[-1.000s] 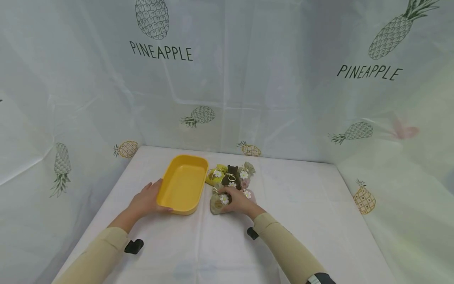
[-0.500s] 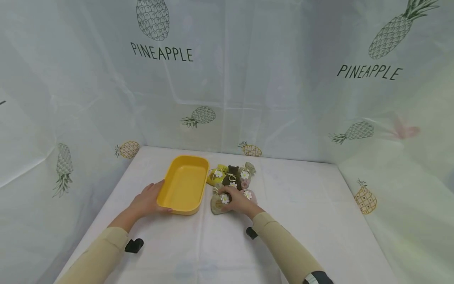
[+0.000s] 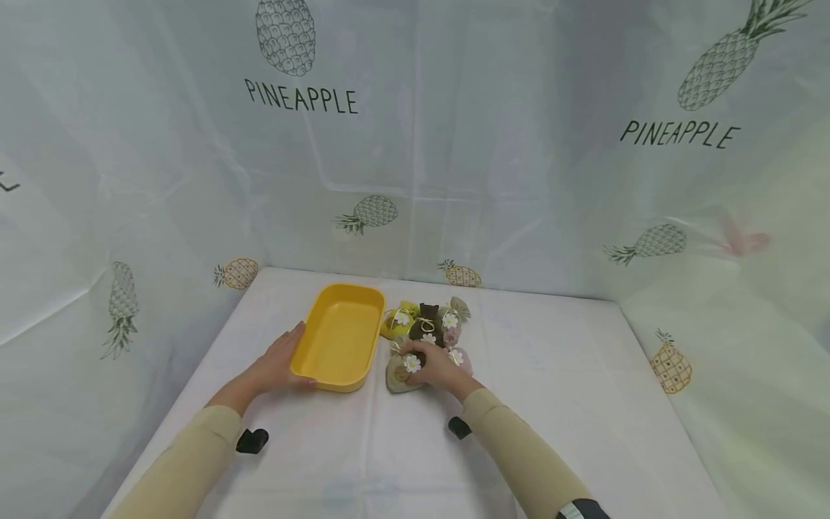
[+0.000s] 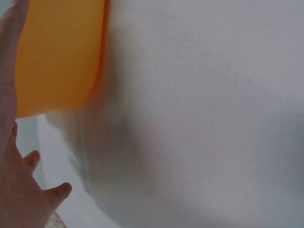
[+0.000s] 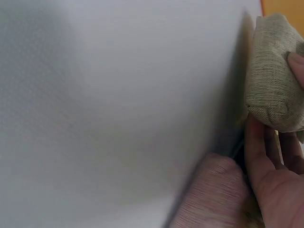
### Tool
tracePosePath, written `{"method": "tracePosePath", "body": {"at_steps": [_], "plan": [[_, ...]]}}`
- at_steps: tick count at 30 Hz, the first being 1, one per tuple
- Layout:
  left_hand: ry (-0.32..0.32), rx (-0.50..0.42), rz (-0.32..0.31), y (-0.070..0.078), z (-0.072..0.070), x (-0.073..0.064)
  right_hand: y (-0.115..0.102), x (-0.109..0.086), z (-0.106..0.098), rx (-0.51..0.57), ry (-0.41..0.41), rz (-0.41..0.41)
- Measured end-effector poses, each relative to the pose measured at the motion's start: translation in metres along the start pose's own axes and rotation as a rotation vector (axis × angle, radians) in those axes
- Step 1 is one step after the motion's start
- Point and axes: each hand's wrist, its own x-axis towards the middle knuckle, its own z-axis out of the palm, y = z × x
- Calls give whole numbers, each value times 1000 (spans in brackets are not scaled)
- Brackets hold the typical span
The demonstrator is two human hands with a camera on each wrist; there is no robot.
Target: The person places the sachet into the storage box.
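In the head view my left hand (image 3: pixel 277 366) rests against the left side and near left corner of a yellow plastic tray (image 3: pixel 340 387), fingers spread along its outer wall. The left wrist view shows the tray's wall (image 4: pixel 61 52) with the thumb beside it. My right hand (image 3: pixel 437 369) grips a small beige cloth drawstring pouch (image 3: pixel 397 373) with a white flower on it. In the right wrist view that pouch (image 5: pixel 273 71) sits between thumb and fingers, above a pink pouch (image 5: pixel 213 190).
Behind my right hand lie a yellow pouch (image 3: pixel 394 324), a dark brown pouch (image 3: pixel 424 317) and a beige-topped pouch (image 3: pixel 457 310), bunched close right of the tray. The pink pouch (image 3: pixel 463 360) lies beside that hand. White cloth covers the table (image 3: pixel 551 375); a pineapple-print curtain (image 3: pixel 493 158) surrounds it.
The whole head view has shifted slightly to the right in the picture. Both hands, the tray and the pouches otherwise keep nearly the same places.
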Motion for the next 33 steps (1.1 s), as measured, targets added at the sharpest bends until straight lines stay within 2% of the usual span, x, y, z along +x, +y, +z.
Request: {"method": "tracePosePath", "body": {"at_steps": [11, 15, 20, 25, 33], "plan": [[-13, -5, -49, -3, 3, -1, -35, 3, -21, 128, 73, 18], [-2, -18, -32, -5, 6, 0, -51, 10, -20, 207, 62, 23], [13, -31, 0, -5, 8, 0, -66, 25, -9, 303, 52, 11], [9, -42, -2, -3, 9, 0, -76, 39, 11, 371, 41, -11], [-1, -50, -7, -3, 10, 1, -87, 56, 43, 436, 47, 14]]}}
